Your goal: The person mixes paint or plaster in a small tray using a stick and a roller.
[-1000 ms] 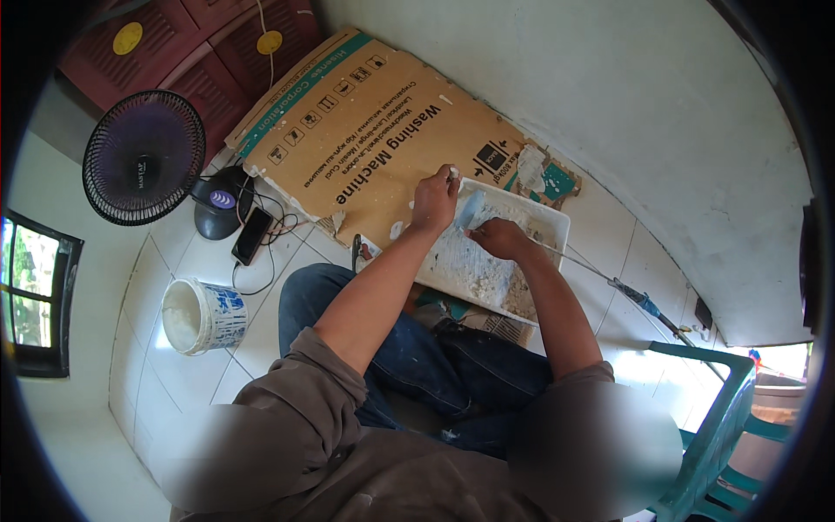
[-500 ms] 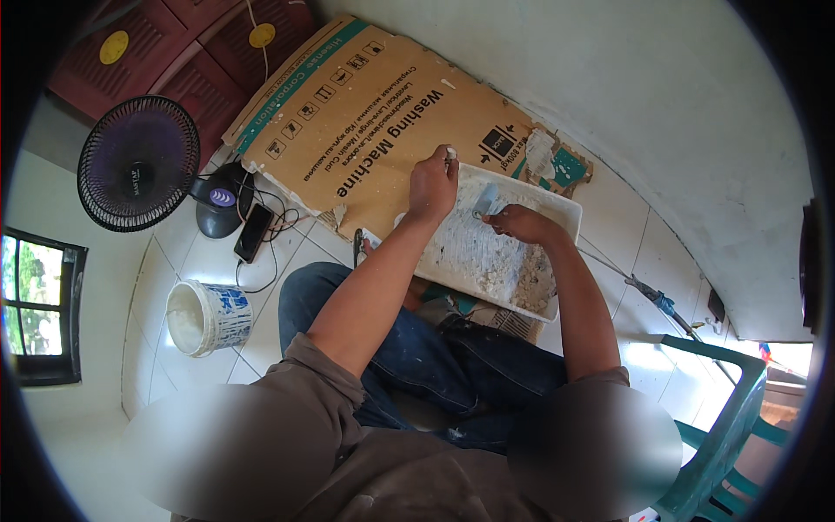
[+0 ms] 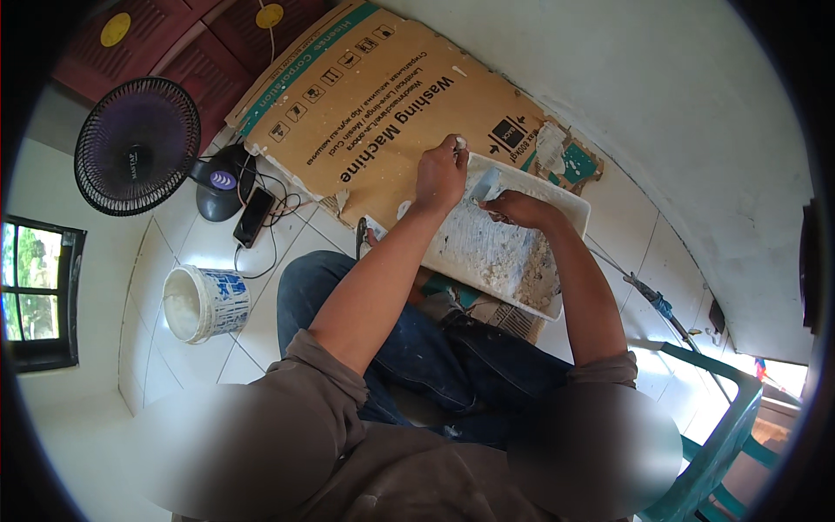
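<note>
Jeans with pale spots cover your bent legs, and a green plastic chair stands to your right. Just past your legs is a white tray. Pale, wet paste is in it, smeared in streaks on the left and lumpy on the right. Your right hand is over the tray and grips a small scraper. Its flat, light blue-grey blade points away from you, low over the paste, but you cannot tell if it touches. Your left hand is by the far left corner of the tray. Its fingers are curled tight on a small pale thing, too tiny to name. Off to your left, a white bucket with blue marks stands on the shiny tiles. To the right of the tray, a long pole lies slanted. Beyond the tray, a big brown cardboard sheet is spread out flat. Farther left are a black phone with wires and a dark fan. Behind the fan are dark red drawers.
</note>
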The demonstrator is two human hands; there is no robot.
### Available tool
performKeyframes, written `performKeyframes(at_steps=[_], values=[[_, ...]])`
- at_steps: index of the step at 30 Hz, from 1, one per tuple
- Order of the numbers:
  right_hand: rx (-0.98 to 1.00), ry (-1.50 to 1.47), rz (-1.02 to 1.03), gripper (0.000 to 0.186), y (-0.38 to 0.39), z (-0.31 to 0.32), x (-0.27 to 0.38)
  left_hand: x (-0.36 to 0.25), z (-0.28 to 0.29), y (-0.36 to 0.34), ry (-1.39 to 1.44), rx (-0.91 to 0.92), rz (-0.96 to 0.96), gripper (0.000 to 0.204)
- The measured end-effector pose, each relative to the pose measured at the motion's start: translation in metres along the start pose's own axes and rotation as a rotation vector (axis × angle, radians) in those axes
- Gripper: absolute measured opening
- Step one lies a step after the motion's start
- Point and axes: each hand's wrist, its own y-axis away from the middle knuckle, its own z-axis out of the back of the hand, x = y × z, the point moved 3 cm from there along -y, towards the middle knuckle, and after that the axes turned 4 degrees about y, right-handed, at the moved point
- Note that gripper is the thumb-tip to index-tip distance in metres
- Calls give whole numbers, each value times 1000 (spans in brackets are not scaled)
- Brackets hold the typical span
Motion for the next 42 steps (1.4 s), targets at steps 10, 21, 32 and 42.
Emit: performKeyframes(at_steps=[10,21,32,42], values=[[31,-29,-18,63,-9,1,6,0,0,1,-22,28,10,11],[132,-149,7,55,-13,5,21,-7,-3,1,-51,10,29,10],[214,-204,-44,55,0,11,23,-11,2,-1,-98,24,27,15],[134,-112,-22,57,57,-7,28,0,-4,-1,-105,8,-30,14]])
